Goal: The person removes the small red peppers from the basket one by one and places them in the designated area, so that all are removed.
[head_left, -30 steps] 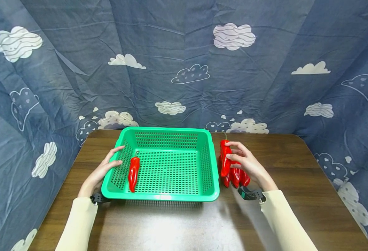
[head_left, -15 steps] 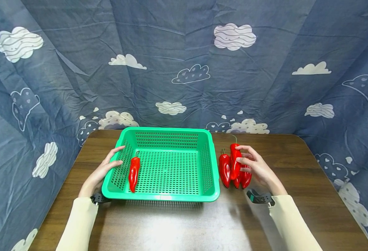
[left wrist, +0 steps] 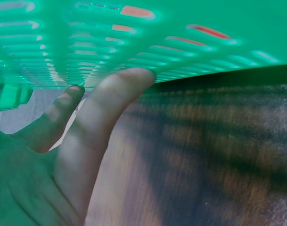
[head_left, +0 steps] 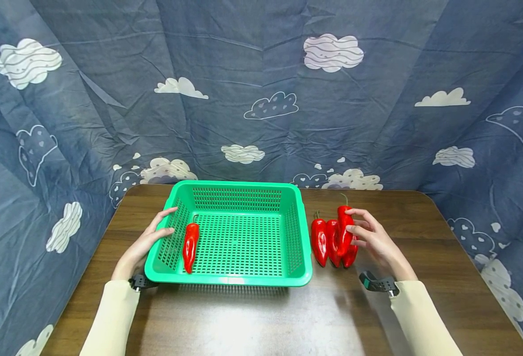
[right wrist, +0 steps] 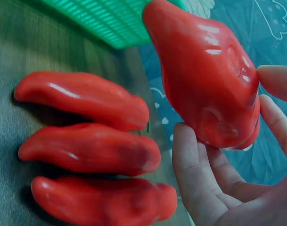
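Note:
A glossy red pepper (head_left: 344,232) with a green stem is pinched by my right hand (head_left: 379,242), thumb and fingers on its right side. In the right wrist view the held pepper (right wrist: 204,80) is raised off the table. Three more red peppers lie side by side under and left of it: a left one (head_left: 319,242), a middle one (head_left: 333,247) and a right one (head_left: 350,256), partly covered. My left hand (head_left: 147,240) touches the left side of a green plastic basket (head_left: 225,281), its fingers fairly straight. One red pepper (head_left: 190,247) lies inside the basket, near its left wall.
Everything stands on a brown wooden table (head_left: 395,222). A blue curtain with white clouds (head_left: 261,74) hangs behind its back edge. The basket's right wall rises just left of the loose peppers.
My right hand has moved to the right, carrying the pepper across the others and uncovering the left and middle ones. The left hand and the basket have stayed in place.

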Motion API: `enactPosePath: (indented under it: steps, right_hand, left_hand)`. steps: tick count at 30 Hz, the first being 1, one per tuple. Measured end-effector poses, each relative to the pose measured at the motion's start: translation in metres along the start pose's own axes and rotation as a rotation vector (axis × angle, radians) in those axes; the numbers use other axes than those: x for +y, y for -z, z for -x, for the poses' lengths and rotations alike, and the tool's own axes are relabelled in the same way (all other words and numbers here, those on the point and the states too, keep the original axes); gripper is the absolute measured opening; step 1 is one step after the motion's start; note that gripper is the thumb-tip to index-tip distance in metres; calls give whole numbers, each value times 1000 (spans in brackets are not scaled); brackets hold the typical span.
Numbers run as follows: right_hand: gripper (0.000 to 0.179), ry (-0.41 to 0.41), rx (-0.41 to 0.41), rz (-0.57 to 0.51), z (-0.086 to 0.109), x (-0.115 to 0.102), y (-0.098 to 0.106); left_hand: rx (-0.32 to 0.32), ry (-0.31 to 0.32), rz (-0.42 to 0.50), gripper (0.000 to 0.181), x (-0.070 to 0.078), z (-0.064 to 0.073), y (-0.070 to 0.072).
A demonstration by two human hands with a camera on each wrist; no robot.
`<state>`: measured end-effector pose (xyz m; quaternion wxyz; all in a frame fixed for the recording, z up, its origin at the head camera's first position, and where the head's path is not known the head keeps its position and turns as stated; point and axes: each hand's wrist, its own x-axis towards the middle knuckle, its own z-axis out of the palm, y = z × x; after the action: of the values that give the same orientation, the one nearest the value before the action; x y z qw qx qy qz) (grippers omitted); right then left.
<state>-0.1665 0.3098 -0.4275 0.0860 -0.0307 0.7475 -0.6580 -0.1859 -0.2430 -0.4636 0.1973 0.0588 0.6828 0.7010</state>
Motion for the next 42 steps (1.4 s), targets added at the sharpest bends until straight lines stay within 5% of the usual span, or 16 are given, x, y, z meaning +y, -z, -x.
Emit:
enactPosePath:
  steps: [19, 42]
  right_hand:
    - [31, 27, 43, -52, 6, 13, 19]
    - [45, -81, 123, 132, 17, 34, 45]
  left_hand:
    - [-3, -6, 0, 57, 0, 0, 0]
    - [9, -6, -23, 57, 1, 0, 0]
